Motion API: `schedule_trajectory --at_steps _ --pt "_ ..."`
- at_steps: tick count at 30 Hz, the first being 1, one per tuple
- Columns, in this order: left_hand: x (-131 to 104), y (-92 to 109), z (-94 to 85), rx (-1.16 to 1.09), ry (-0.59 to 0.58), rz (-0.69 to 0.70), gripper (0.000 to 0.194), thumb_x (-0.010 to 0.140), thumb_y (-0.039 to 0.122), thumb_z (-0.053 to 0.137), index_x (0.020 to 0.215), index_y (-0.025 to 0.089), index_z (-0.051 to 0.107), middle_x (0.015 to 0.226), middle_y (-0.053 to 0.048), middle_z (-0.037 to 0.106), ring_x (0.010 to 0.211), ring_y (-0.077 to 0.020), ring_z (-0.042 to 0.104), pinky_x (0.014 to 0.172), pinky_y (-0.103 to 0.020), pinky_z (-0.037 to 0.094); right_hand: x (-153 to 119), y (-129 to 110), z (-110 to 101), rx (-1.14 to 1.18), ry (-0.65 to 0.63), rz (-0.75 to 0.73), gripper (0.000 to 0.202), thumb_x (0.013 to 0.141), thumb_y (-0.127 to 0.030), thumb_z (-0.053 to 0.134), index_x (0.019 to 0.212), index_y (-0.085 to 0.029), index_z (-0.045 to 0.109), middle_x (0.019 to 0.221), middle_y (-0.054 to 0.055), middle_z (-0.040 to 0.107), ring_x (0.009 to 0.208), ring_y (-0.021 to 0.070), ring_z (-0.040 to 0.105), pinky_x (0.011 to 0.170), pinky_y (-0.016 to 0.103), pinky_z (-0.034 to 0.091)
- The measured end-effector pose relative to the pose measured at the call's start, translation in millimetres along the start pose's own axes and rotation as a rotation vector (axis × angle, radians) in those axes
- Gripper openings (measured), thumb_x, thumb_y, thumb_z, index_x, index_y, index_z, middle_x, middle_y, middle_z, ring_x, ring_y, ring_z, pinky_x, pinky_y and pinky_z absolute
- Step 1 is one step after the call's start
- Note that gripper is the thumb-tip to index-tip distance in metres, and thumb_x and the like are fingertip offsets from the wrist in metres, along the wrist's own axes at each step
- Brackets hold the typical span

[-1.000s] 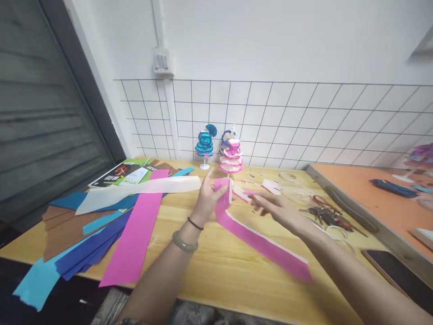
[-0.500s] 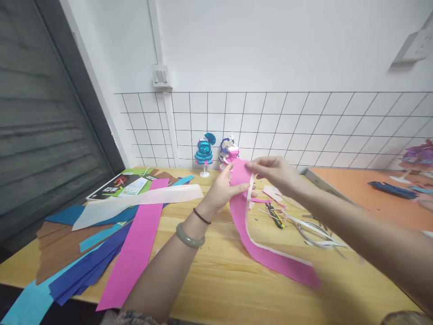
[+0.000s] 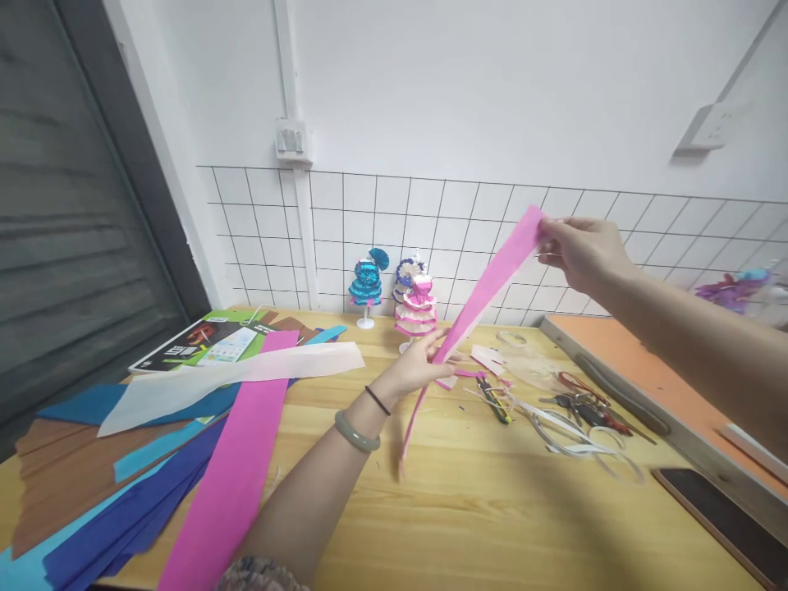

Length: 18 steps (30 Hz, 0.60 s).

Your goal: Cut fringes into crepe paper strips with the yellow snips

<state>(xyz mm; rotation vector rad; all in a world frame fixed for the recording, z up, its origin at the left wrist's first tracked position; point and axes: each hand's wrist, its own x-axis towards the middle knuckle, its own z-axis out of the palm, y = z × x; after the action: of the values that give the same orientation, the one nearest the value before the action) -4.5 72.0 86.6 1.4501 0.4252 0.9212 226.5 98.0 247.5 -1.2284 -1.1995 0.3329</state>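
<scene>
A pink crepe paper strip [image 3: 496, 275] with a pale edge stretches on a slant between my hands. Its upper end is pinched in my right hand [image 3: 588, 250], raised in front of the grid wall. Lower down, my left hand [image 3: 422, 361] is closed around the strip, and the loose end hangs below it to the tabletop. Behind my left hand stand a pink-and-white ruffled paper figure [image 3: 417, 316] and a blue ruffled one [image 3: 367, 283] on a white stand.
On the left lie a wide pink strip [image 3: 227, 484], a white strip [image 3: 308, 361], blue and brown strips [image 3: 67, 468] and a printed packet [image 3: 185, 341]. Cutters [image 3: 494, 400], white ribbon loops [image 3: 566, 435] and a phone [image 3: 717, 513] lie right. An orange board [image 3: 665, 369] borders the table.
My right hand has moved up and to the right with the strip's end, drawing the strip taut. My left hand stays low, and the loose end has swung left.
</scene>
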Motion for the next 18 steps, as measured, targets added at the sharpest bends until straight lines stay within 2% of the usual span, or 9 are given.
schedule_trajectory --at_steps 2,4,6,8,11,14,18 --pt "1 -3 -0.4 0.036 0.066 0.044 0.079 0.060 0.023 0.074 0.131 0.022 0.039 0.120 -0.016 0.054 0.111 -0.0283 0.051 0.090 -0.043 0.042 -7 -5 1 0.004 -0.007 -0.016 0.025 0.076 -0.033 0.062 0.073 -0.010 0.055 0.060 0.000 0.049 0.054 0.0046 0.047 0.062 0.028 0.043" --pt "1 -6 -0.6 0.057 0.097 0.068 0.081 0.061 0.027 0.074 0.133 0.023 0.037 0.126 -0.016 0.049 0.114 -0.0279 0.048 0.094 -0.043 0.039 -19 -14 7 0.003 -0.080 -0.069 0.026 0.075 -0.033 0.064 0.071 -0.009 0.056 0.059 0.000 0.051 0.055 0.0049 0.048 0.063 0.028 0.044" --pt "2 -9 -1.2 0.071 0.104 0.044 0.085 0.062 0.031 0.074 0.136 0.021 0.032 0.122 -0.018 0.051 0.113 -0.0274 0.049 0.093 -0.045 0.040 -31 -26 13 0.010 -0.204 -0.178 0.027 0.076 -0.035 0.062 0.072 -0.008 0.058 0.063 0.002 0.054 0.058 0.0052 0.050 0.065 0.028 0.044" --pt "4 -10 -2.2 0.086 0.117 0.011 0.088 0.063 0.034 0.073 0.137 0.020 0.027 0.117 -0.019 0.053 0.110 -0.0271 0.051 0.089 -0.045 0.042 -38 -40 18 0.054 -0.267 -0.268 0.028 0.078 -0.034 0.060 0.073 -0.007 0.057 0.064 0.002 0.055 0.059 0.0055 0.052 0.065 0.029 0.044" --pt "5 -9 -3.3 0.098 0.137 0.021 0.090 0.061 0.036 0.074 0.137 0.020 0.028 0.115 -0.018 0.053 0.107 -0.0270 0.052 0.086 -0.045 0.044 -37 -58 19 0.123 -0.258 -0.363 0.025 0.080 -0.030 0.057 0.071 -0.007 0.055 0.058 -0.002 0.051 0.057 0.0038 0.052 0.062 0.029 0.042" --pt "5 -6 -3.4 0.065 0.130 0.075 0.085 0.060 0.034 0.075 0.134 0.021 0.034 0.114 -0.016 0.055 0.107 -0.0254 0.052 0.089 -0.043 0.042 -27 -67 14 0.156 -0.217 -0.381 0.023 0.079 -0.027 0.060 0.066 -0.009 0.054 0.052 -0.005 0.048 0.052 0.0028 0.050 0.056 0.026 0.040" --pt "2 0 -3.5 -0.061 -0.033 0.019 0.073 0.058 0.032 0.076 0.124 0.016 0.047 0.104 -0.013 0.062 0.095 -0.0227 0.059 0.084 -0.039 0.045 -12 -62 3 0.217 -0.158 -0.392 0.022 0.075 -0.026 0.066 0.063 -0.011 0.055 0.048 -0.004 0.048 0.048 0.0049 0.049 0.049 0.025 0.040"
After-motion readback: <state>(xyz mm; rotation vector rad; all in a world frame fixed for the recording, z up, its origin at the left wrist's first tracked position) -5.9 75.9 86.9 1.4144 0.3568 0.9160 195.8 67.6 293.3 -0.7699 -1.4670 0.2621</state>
